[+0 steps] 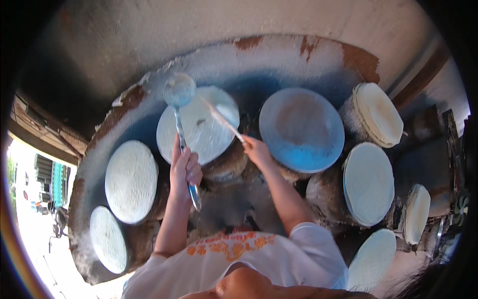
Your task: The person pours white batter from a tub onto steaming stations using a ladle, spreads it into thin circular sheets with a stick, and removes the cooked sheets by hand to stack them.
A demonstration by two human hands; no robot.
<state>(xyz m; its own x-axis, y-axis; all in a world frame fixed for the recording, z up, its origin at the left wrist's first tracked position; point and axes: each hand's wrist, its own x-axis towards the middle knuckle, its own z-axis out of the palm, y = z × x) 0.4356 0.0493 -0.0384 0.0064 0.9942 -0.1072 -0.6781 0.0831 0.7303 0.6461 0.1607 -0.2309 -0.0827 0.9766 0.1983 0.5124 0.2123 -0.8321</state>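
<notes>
My left hand (186, 172) is closed round the handle of a metal ladle (179, 90), whose bowl points away from me at the far left edge of a round griddle (167, 142). A pale sheet of batter (189, 134) covers this griddle, with a small dark spot near its middle. In my right hand (256, 151) is a thin pale stick (225, 122), blurred by motion. The stick's far end reaches over the batter; whether it touches cannot be made out. Right of it, a round griddle (301, 129) shows a bare grey-brown surface.
At the left lie two more rounds of pale batter (131, 182) (108, 240). A stack of pale flatbreads (379, 114) stands at the far right. Nearer on the right are several covered rounds (369, 184). A curved, sooty wall (279, 55) closes off the back.
</notes>
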